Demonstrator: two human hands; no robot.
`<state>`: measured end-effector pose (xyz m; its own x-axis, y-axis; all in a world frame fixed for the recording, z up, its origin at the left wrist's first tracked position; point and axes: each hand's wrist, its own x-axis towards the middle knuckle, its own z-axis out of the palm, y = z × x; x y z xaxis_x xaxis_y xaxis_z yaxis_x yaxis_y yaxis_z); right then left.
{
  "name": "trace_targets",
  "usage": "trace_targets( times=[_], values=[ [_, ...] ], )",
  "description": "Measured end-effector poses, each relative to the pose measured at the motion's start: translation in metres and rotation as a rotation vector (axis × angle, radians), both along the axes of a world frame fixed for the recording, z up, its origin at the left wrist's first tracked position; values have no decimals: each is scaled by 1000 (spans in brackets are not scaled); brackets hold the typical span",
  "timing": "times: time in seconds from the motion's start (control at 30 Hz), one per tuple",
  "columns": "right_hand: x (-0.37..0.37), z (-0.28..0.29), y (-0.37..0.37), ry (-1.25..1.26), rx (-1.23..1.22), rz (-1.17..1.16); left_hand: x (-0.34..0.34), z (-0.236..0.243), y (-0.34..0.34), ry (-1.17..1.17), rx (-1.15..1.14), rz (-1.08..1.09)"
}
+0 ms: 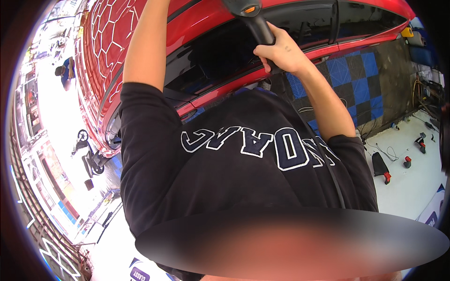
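Note:
Up at the top edge, my right hand (285, 50) is closed around the grip of a black handheld power tool (259, 29) with an orange button. The upper end of this tool runs out of the picture, so its exact kind does not show. It is held over the dark side window (211, 51) of a red car (185, 21); whether it touches the car cannot be seen. My left arm (146, 44) reaches up across the car and leaves the view at the top, with the left hand outside the picture.
Blue and dark floor tiles (347, 77) lie beside the car. Several red-and-black tools (407, 162) and cords are on a white surface at the right. At the left are a wheeled black vehicle (91, 157) and another person (68, 74). Hexagonal lights reflect in the red paint.

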<state>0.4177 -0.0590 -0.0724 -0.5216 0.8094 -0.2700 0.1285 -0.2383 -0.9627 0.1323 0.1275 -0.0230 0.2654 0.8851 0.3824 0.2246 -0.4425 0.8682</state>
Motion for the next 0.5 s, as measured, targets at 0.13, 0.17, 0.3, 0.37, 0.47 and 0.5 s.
trace_targets(
  times=[0.13,0.17,0.3,0.37,0.47,0.5],
  values=[
    [2,2,2,6,-22,-9,3,-1,8,113,49,73],
    [1,3,0,-3,-15,-9,4,1,2,68,13,60],
    [-10,2,-6,-28,-2,14,-14,-1,-5,26,70,-7],
    [-18,3,-9,-31,-3,35,-27,-1,-14,61,27,33],
    [-31,8,-17,-38,-10,71,-48,-2,-32,93,61,92],
    [-36,7,-20,-45,-15,86,-56,-4,-39,100,88,112]
  ],
)
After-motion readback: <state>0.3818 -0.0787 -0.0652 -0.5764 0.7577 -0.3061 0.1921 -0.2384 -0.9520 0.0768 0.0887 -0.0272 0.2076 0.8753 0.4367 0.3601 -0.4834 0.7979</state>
